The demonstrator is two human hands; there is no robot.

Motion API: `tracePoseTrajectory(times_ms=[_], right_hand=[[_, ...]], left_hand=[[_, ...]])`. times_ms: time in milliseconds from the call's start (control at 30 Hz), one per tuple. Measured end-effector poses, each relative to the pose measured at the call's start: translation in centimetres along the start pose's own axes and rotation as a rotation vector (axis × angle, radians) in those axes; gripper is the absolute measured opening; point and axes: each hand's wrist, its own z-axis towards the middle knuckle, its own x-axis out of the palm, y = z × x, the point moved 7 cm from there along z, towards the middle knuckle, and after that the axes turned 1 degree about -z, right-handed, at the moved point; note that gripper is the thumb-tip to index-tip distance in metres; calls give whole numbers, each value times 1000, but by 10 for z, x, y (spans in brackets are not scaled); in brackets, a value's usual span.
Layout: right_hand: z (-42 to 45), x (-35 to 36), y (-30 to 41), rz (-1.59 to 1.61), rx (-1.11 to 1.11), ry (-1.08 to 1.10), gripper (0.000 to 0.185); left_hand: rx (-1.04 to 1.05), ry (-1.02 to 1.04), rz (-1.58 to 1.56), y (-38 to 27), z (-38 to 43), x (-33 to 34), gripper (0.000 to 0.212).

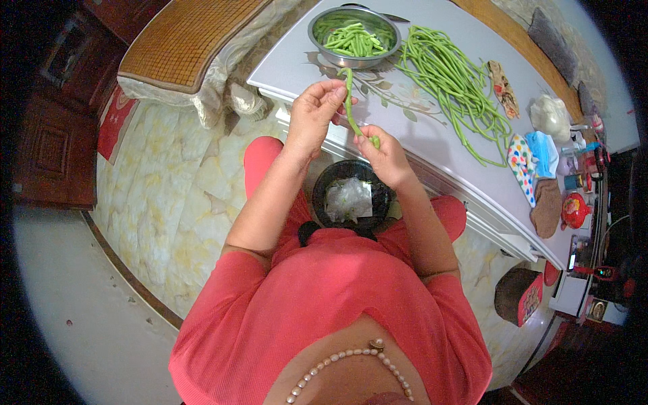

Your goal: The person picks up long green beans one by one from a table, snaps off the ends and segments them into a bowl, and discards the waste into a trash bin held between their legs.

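Between my two hands a green long bean (350,108) is stretched, over the near edge of the table (283,66). My left hand (316,109) pinches its upper part between thumb and fingers. The lower end, which looks curled, is gripped by my right hand (383,154). Just beyond the left hand stands a steel bowl (349,62) holding cut bean pieces (357,40). A loose heap of whole long beans (445,86) lies to the right of the bowl. Below my hands, between my knees, is a black bin (324,210) with whitish plastic and paper inside.
Behind the bowl lies a dark knife (395,18). Along the table's right side are a brown patterned item (502,90), a white plastic bag (550,119), a dotted cloth (521,164), a blue face mask (544,152) and a red teapot (575,210). A mat-covered seat (187,40) stands at left.
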Motion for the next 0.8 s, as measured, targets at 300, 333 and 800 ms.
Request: tracePoseTrajectory(times_ms=[300, 333, 800], right_hand=[[-5, 2, 3, 18, -51, -23, 24], [-4, 0, 1, -11, -17, -27, 25], [3, -23, -10, 1208, 79, -248, 15]], left_hand=[[-73, 75, -123, 1, -5, 8, 24], [-75, 80, -146, 2, -5, 8, 23], [-68, -5, -474, 3, -2, -5, 12]])
